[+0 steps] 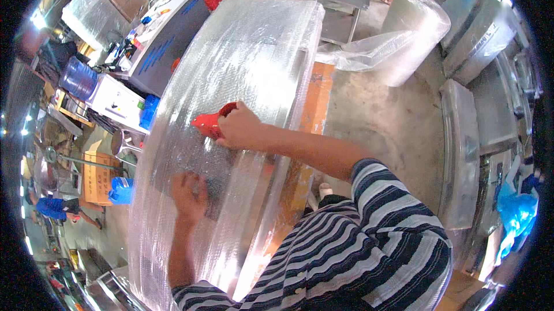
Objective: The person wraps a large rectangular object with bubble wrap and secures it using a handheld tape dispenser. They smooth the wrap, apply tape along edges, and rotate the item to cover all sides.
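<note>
Over the bubble-wrapped package [254, 40], the right grip [239, 128] is clamped on a red tape dispenser [208, 124], probably light, stiff, best held by its body; the package should feel slippery. Left grip [190, 194], also over the package: closure unclear.

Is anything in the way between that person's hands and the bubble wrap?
At the right hand, only the red tool it grips; nothing visible stands between the left hand and the bubble wrap.

Red tape dispenser [206, 124], glossy bubble wrap [259, 40] beneath
</note>
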The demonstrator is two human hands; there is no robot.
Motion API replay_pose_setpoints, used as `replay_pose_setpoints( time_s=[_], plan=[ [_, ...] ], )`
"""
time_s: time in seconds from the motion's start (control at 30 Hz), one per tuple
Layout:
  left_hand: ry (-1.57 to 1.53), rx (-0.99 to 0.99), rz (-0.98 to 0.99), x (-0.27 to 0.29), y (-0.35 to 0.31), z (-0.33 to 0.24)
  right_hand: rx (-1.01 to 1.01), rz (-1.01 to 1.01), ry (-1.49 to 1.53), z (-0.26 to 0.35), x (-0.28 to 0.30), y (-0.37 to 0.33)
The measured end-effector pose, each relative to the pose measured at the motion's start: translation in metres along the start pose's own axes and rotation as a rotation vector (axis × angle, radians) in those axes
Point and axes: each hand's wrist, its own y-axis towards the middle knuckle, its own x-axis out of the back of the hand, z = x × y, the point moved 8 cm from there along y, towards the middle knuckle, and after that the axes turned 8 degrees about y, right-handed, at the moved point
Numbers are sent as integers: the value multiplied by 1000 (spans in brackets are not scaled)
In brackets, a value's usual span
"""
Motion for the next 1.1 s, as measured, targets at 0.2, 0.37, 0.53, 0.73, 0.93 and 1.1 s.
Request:
replay_pose_setpoints(
  time_s=[0.2,0.37,0.53,0.73,0.93,1.1],
  plan=[
    [-101,-329,73,-3,42,-143,32,-276,130,-49,14,-17],
    [-64,-277,132,-44,117,-205,-66,-567,711,-153,130,-111],
    [12,-237,95,-155,252,-259,-304,-619,1488,-330,124,-244],
    [239,48,73,-301,381,-258,-808,-801,1816,-469,47,-408],
    [177,252,124,-323,394,-254,-1055,-769,1769,-548,22,-475],
    [71,310,143,-317,407,-263,-980,-701,1612,-604,46,-418]
  ],
)
